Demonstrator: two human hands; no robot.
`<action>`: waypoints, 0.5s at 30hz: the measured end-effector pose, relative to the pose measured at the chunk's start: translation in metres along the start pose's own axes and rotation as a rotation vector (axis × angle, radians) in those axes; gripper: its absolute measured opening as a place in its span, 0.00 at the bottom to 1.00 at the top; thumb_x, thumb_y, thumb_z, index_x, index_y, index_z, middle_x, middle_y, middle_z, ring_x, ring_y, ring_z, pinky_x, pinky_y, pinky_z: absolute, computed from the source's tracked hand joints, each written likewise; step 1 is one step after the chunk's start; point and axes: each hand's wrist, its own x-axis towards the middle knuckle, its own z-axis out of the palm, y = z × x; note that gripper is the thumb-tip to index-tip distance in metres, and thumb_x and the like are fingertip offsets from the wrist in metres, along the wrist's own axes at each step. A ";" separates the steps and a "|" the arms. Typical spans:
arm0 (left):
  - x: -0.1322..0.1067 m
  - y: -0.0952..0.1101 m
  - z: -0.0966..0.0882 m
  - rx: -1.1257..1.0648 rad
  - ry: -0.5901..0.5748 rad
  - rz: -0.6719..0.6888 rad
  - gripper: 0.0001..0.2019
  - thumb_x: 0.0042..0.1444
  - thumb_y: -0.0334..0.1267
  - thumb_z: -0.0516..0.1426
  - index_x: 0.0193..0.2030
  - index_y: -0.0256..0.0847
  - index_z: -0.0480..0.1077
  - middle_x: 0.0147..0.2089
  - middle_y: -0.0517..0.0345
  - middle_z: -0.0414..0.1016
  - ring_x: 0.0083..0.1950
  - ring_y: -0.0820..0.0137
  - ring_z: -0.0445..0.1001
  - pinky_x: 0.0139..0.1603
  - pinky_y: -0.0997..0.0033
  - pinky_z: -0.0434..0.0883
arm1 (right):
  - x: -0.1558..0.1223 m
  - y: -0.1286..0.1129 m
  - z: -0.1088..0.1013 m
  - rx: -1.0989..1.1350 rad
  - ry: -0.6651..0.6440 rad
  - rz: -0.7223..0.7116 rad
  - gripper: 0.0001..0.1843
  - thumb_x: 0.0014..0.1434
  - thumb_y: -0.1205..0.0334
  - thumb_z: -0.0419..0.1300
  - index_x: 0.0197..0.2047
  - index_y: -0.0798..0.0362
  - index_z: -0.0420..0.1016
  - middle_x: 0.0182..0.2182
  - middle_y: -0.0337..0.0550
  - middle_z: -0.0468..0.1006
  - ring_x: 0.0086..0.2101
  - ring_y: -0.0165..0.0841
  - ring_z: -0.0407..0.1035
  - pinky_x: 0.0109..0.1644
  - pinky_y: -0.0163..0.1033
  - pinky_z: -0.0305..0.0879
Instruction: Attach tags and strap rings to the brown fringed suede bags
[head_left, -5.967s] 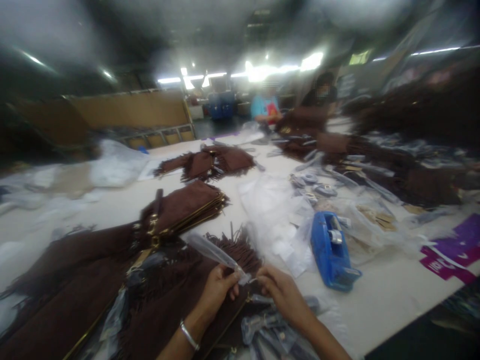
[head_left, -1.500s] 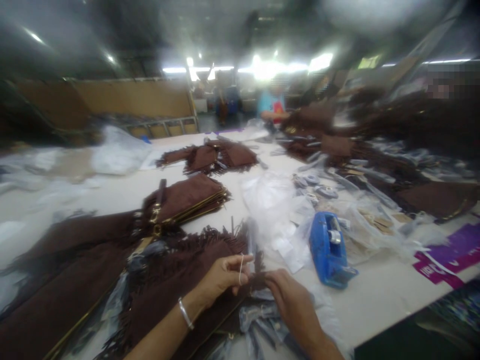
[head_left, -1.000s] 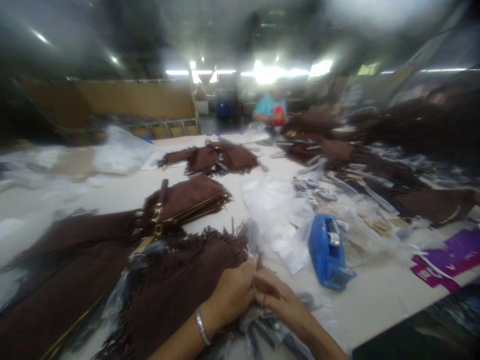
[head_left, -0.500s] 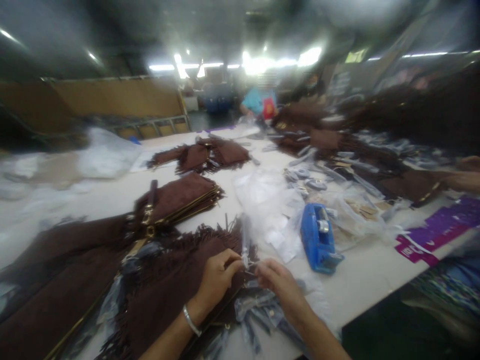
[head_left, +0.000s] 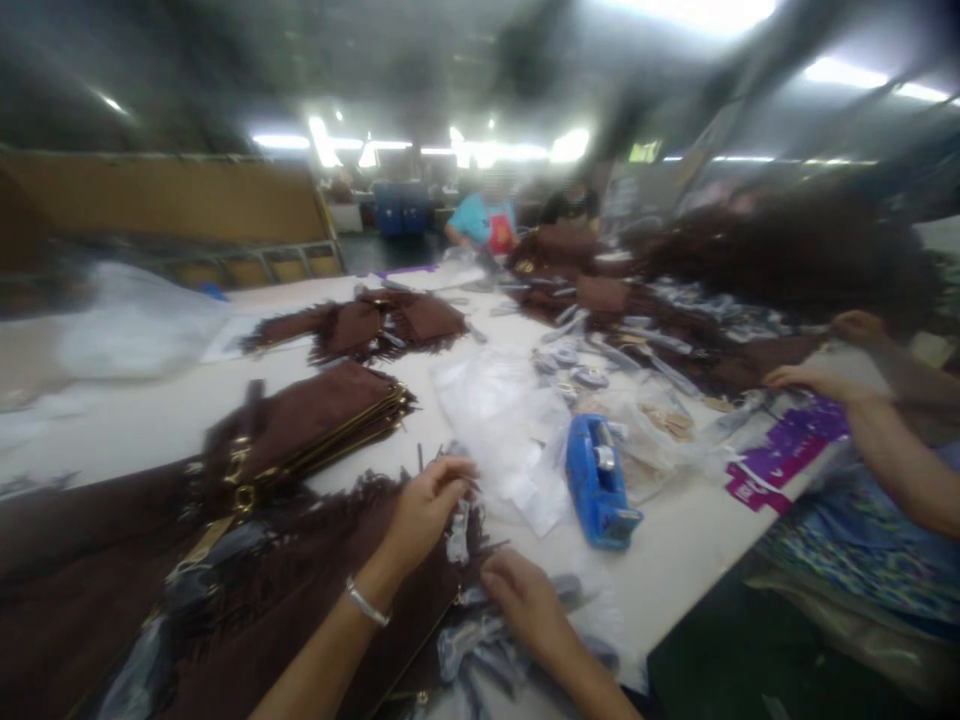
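My left hand (head_left: pixel 426 510), with a silver bangle on the wrist, is closed in a pinch on a small clear plastic piece (head_left: pixel 458 528) that hangs from its fingers over the fringe of a brown suede bag (head_left: pixel 300 590). My right hand (head_left: pixel 525 600) lies lower, fingers curled down on a heap of clear plastic wrappers (head_left: pixel 480 645) at the table's near edge; what it grips is not clear. The picture is blurred by motion.
A blue tape dispenser (head_left: pixel 596 482) sits right of my hands, beside loose clear bags (head_left: pixel 502 420). More brown fringed bags (head_left: pixel 315 420) lie across the white table (head_left: pixel 675 550). Another person's arm (head_left: pixel 862 420) reaches in from the right over purple cards (head_left: pixel 780 450).
My hands have parted: the left rose with the small plastic piece, the right dropped onto the wrappers. The view swung right, bringing another person's arm into sight.
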 end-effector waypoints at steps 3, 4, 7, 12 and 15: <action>0.012 -0.007 0.012 0.372 -0.138 0.193 0.34 0.56 0.31 0.56 0.70 0.44 0.53 0.72 0.43 0.52 0.62 0.58 0.69 0.58 0.57 0.72 | -0.010 -0.007 -0.009 -0.209 -0.035 -0.119 0.08 0.60 0.65 0.54 0.40 0.51 0.75 0.37 0.42 0.76 0.40 0.37 0.68 0.45 0.41 0.60; 0.012 -0.008 0.012 0.497 -0.096 0.230 0.36 0.57 0.30 0.55 0.71 0.44 0.48 0.75 0.44 0.43 0.68 0.56 0.62 0.62 0.54 0.69 | -0.012 -0.006 -0.015 -0.272 -0.039 -0.158 0.10 0.61 0.65 0.53 0.42 0.50 0.74 0.40 0.43 0.75 0.43 0.37 0.68 0.47 0.41 0.60; -0.003 -0.010 0.003 0.760 0.067 0.245 0.29 0.63 0.31 0.49 0.70 0.43 0.49 0.75 0.47 0.43 0.73 0.58 0.50 0.68 0.51 0.62 | -0.015 0.005 -0.040 -0.379 0.041 -0.193 0.11 0.65 0.64 0.49 0.44 0.50 0.72 0.42 0.44 0.74 0.45 0.37 0.68 0.50 0.42 0.61; -0.066 -0.047 -0.023 1.049 -0.048 0.330 0.27 0.63 0.41 0.52 0.69 0.47 0.54 0.72 0.51 0.55 0.68 0.59 0.62 0.62 0.56 0.71 | -0.012 0.017 -0.083 -0.423 0.169 -0.132 0.11 0.66 0.62 0.48 0.40 0.51 0.72 0.39 0.43 0.75 0.43 0.37 0.69 0.48 0.42 0.62; -0.089 -0.082 -0.031 1.168 -0.077 0.502 0.29 0.60 0.44 0.56 0.68 0.49 0.57 0.67 0.52 0.64 0.65 0.56 0.66 0.59 0.54 0.73 | -0.011 0.013 -0.106 -0.398 0.215 -0.107 0.12 0.67 0.61 0.48 0.40 0.49 0.73 0.38 0.41 0.76 0.42 0.36 0.71 0.47 0.41 0.64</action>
